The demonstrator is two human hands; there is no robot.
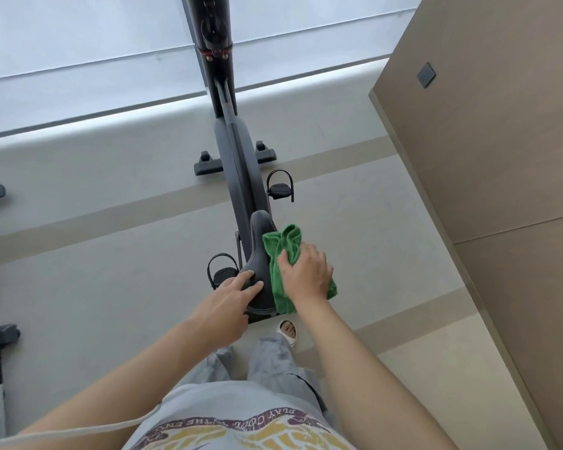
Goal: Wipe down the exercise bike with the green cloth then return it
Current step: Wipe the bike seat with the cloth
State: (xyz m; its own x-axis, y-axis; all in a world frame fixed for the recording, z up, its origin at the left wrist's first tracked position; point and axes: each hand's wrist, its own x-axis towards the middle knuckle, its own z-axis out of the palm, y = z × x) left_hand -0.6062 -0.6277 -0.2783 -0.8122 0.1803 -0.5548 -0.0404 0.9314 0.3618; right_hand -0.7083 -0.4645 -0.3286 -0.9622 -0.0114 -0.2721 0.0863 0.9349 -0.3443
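Pressing under the right hand [307, 274], green cloth [281, 254] covers saddle's [259, 251] right side.

From my feed I see both arms bare from the elbow down, no sleeves, no watch or rings on the left hand [223, 306] or the right hand [306, 271]. I make out a pale grey T-shirt [228, 414] with a maroon and yellow print and curved lettering, loose light grey trousers [273, 358] with creases, and a cream open-toed slipper [288, 331] showing toes
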